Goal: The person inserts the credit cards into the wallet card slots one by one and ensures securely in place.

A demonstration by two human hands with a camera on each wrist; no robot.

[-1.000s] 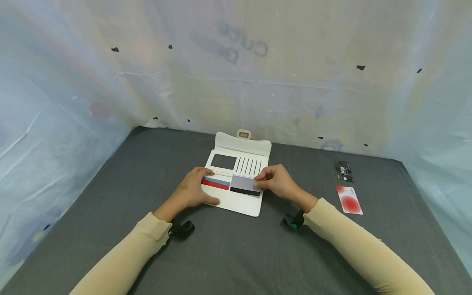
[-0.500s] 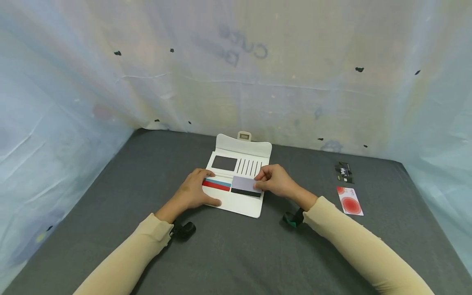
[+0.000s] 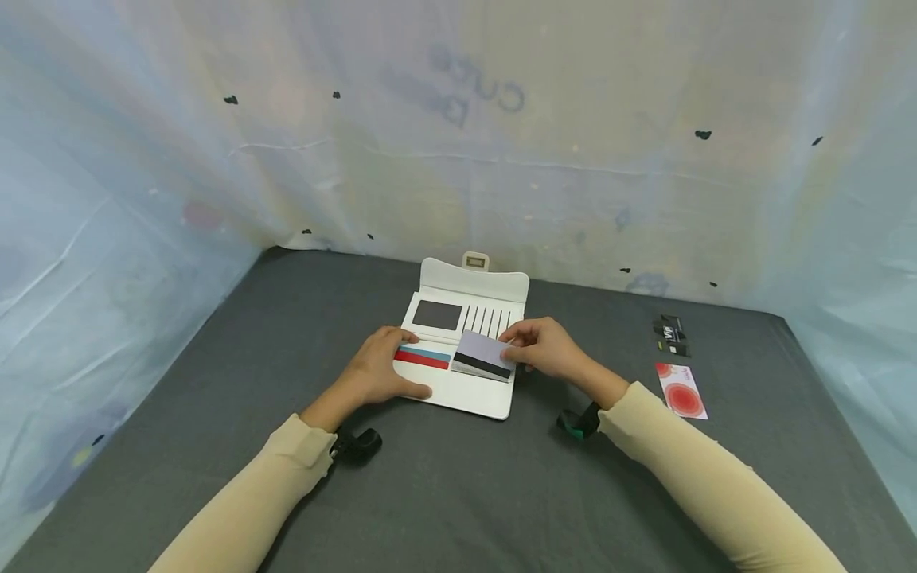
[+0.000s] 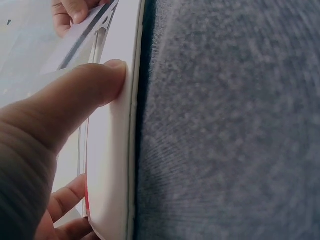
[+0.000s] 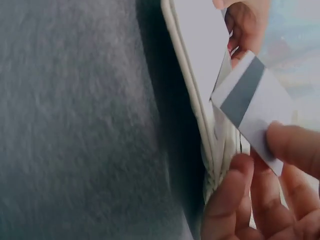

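Observation:
A white wallet (image 3: 466,395) lies open on the grey table, flap away from me. My left hand (image 3: 380,372) rests on its left side, thumb pressing the near edge (image 4: 112,75), fingers beside a red, white and blue card (image 3: 423,356) tucked in a slot. My right hand (image 3: 539,350) pinches a grey card with a black stripe (image 3: 485,353), tilted up over the wallet's right side. In the right wrist view the card (image 5: 255,107) sits angled above the wallet edge (image 5: 195,115).
A red and white card (image 3: 681,390) and a small black card (image 3: 670,335) lie on the grey table (image 3: 458,493) to the right. Pale plastic sheeting walls in the table at the back and both sides.
The grey striped card has lifted at its right end and now sits tilted in my right hand. My left hand has stayed on the wallet.

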